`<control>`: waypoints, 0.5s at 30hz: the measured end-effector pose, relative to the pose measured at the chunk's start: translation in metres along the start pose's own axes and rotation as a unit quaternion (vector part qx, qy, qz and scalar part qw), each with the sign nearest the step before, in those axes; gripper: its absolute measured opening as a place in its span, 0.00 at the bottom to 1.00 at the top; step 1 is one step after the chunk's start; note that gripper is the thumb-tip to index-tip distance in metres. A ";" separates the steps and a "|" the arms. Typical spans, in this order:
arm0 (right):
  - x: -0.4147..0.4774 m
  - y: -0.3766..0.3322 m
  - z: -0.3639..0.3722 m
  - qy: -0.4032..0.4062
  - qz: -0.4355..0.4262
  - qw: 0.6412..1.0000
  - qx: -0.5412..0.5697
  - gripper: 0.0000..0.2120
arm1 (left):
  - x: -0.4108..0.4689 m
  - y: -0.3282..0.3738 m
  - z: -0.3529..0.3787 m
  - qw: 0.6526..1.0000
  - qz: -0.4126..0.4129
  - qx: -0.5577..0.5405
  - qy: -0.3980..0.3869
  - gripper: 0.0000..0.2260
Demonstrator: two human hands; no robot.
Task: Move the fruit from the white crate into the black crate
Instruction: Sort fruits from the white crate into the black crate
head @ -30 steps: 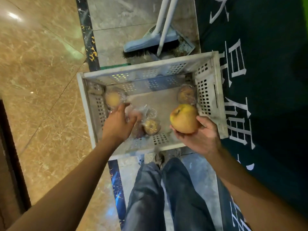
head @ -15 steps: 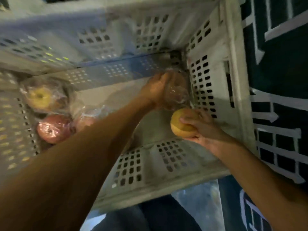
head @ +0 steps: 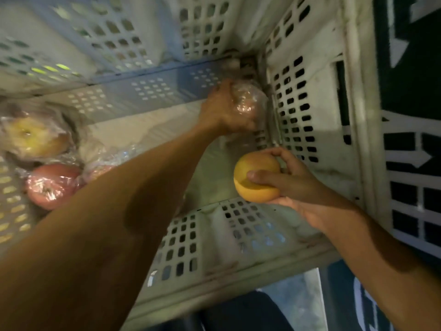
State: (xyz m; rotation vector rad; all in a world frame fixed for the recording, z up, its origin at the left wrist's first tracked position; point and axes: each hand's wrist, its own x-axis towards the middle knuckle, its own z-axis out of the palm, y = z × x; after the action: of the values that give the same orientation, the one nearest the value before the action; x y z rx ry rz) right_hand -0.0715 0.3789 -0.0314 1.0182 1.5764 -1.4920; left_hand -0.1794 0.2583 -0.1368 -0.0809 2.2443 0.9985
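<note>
Yellow stands out first: we see a round, unwrapped yellow fruit (head: pixel 256 177) gripped in the person's right hand (head: pixel 293 187), at four o'clock from the middle of the view. The thumb lies across its front and the fingers curl over its top. It is held over the floor of the white crate (head: pixel 317 115), near the right wall.

At twelve o'clock the left hand (head: pixel 222 111) reaches to the crate's far right corner, fingers curled round a fruit in clear wrap (head: pixel 248 103) close by the right wall.

At nine o'clock more fruit lies on the crate floor: a wrapped yellow fruit (head: pixel 33 137), a wrapped red fruit (head: pixel 50 185) just nearer to us, and a third wrapped fruit (head: pixel 100 168), mostly hidden behind the left forearm.

At three o'clock, beyond the crate's right wall, lies a dark mat (head: pixel 410 80) with white markings. At six o'clock, dark trousers (head: pixel 238 314) show below the near wall.
</note>
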 end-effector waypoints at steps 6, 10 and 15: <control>-0.052 -0.022 0.009 0.001 0.022 0.998 0.054 0.14 | -0.084 -0.002 -0.075 0.934 -0.131 -0.332 0.027 0.18; -0.110 -0.055 0.027 0.001 0.014 0.999 0.029 0.17 | -0.175 0.011 -0.137 0.848 -0.216 -0.484 -0.004 0.12; -0.177 -0.096 0.062 -0.005 -0.003 1.000 -0.007 0.20 | -0.294 0.020 -0.210 0.765 -0.272 -0.582 -0.053 0.10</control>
State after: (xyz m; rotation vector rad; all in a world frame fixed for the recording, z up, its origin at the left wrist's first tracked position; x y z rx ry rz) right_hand -0.0846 0.3043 0.1650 0.9987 1.5818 -1.4860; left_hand -0.0745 0.0702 0.1532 -1.1006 1.0404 1.7903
